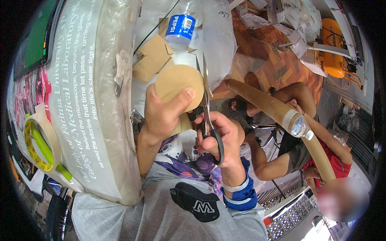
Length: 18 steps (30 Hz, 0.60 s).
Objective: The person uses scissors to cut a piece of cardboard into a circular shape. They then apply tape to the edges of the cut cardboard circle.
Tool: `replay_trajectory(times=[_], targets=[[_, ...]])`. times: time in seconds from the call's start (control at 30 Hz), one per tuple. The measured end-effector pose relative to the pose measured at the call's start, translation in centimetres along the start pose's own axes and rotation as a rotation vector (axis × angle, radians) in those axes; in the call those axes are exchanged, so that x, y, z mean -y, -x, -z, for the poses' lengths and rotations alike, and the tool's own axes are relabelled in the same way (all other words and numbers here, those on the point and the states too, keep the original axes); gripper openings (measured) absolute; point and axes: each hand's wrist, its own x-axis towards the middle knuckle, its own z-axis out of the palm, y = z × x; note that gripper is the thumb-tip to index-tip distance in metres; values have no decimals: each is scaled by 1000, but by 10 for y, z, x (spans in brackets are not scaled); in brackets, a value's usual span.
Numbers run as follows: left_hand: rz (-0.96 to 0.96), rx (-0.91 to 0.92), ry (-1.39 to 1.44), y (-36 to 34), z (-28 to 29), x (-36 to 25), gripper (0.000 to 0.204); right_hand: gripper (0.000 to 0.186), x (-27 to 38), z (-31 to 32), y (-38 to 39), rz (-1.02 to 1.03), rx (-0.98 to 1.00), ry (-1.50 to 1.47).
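Note:
My left hand (163, 114) pinches a round tan disc of paper or card (177, 82), its thumb lying flat on the top face. In my right hand (225, 140) is a pair of scissors (217, 146) with black handles, fingers through the loops. The blades point away from me and run along the right edge of the disc, slightly parted. Whether they touch the disc I cannot tell. Just beyond the disc, folded pieces of brown card (150, 60) lie on a pale plastic-covered surface.
A clear plastic bottle with a blue label (179, 30) lies beyond the card pieces. At left are a printed white sheet (76, 100), a tape roll (44, 140) and a screen (34, 40). To my right sits another person holding a long cardboard tube (261, 100); an orange tank (331, 48) stands farther back.

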Motion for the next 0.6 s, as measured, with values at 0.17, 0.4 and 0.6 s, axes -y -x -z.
replay_trajectory(times=[0.17,0.4,0.6], targets=[[-31,-8,-8,-4,4,2,20,56,4,3,0,-21,12,7],[-44,-19,-37,-6,6,0,22,51,9,4,-1,-42,8,37],[0,6,-16,-8,8,-2,21,50,13,6,0,-84,6,47]])
